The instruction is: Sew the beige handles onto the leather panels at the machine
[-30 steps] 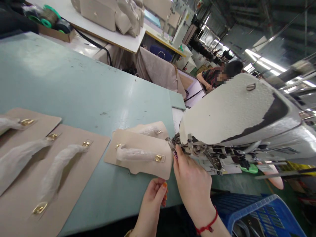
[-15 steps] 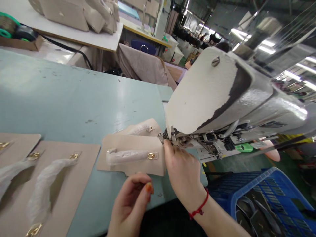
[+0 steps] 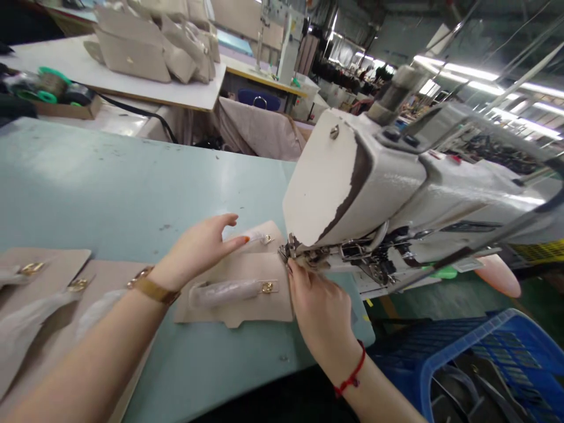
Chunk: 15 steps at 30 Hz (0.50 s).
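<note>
A beige panel with a plastic-wrapped handle and a gold fitting lies flat, its right edge by the needle area of a white sewing machine. Behind it, partly covered, rests a second beige panel with a similar handle. My right hand is at the front panel's right edge, fingertips close together beside the presser foot; what they pinch is hidden. Above the rear panel's left part hovers my left hand, thumb and fingers apart, holding nothing.
More beige panels with wrapped handles lie at the left of the green table. A blue crate stands at lower right. Behind are a white table with beige pieces and a box with thread spools.
My left hand has moved up and forward from the front of the panel to the rear panel, and its fingers have spread. My right hand remains at the panel's right edge. The view has shifted.
</note>
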Available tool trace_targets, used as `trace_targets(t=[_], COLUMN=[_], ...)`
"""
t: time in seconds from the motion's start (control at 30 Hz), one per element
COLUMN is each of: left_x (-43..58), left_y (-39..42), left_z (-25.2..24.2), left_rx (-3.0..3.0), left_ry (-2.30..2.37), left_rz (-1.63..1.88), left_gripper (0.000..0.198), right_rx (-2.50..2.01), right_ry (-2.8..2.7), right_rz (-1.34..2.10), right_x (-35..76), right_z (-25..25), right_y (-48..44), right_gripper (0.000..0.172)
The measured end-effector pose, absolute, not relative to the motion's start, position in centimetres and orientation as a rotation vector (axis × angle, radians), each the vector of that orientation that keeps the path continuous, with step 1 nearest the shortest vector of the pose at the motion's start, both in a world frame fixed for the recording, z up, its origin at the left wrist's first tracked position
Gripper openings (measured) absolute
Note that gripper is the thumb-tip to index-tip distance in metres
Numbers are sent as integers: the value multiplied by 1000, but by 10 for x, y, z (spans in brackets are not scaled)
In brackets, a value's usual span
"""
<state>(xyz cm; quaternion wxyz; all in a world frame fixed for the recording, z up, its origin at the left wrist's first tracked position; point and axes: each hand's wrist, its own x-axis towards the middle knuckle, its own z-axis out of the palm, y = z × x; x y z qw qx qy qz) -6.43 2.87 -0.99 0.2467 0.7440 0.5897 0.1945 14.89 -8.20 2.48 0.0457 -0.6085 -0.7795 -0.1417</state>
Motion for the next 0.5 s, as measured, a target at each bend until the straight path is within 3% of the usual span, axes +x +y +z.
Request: trace_targets(t=[0.07, 0.2, 0.5], left_x=[-60, -57, -73], left_y=[40, 58, 103], left_z=[-20, -25, 3], left_rx=[2045, 2067, 2037], left_ry=[1532, 1498, 1706], left_rz=[392, 333, 850], left_gripper=[57, 31, 33], right_rx=[-1716, -1475, -1845], right_ry=[-2334, -2214, -1903], right_rz=[-349, -127, 191], right_x=[155, 185, 267], right_z=[20, 4, -76], right_y=[-91, -116, -145], right_gripper=[24, 23, 22])
